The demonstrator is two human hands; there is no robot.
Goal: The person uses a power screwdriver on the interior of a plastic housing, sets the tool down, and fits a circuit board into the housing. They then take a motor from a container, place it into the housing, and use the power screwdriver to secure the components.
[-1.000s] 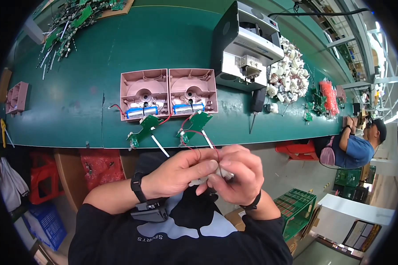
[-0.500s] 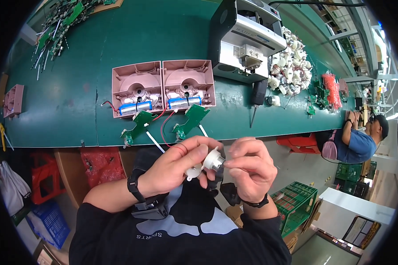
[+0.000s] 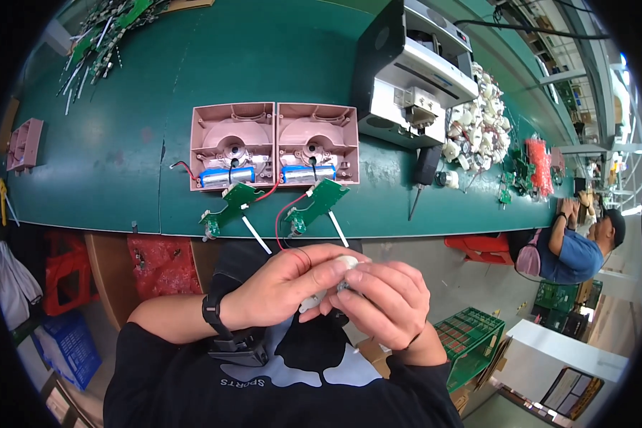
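Note:
Just beyond the table's near edge, my left hand (image 3: 274, 285) is closed around a small motor in a white plastic housing (image 3: 347, 262). A second white plastic part (image 3: 311, 302) shows below its fingers. My right hand (image 3: 389, 303) presses its fingertips against the same motor; they hide most of it. Ahead on the green table, two pink plastic housings (image 3: 198, 132) stand side by side, open upward, each with a blue battery (image 3: 227, 177) inside. In front of them lie two green circuit boards (image 3: 324, 201) with white strips and red wires.
At the right stands a black and silver machine (image 3: 406, 78), with a black electric screwdriver (image 3: 426, 170) in front. Beyond are piled white motors (image 3: 474, 132) and a red bag (image 3: 538, 167). Circuit boards (image 3: 110, 32) heap far left. A co-worker (image 3: 578, 246) sits at right.
My right hand has moved left and closed in on the motor, covering its metal end. My left hand keeps its hold. The view has shifted slightly.

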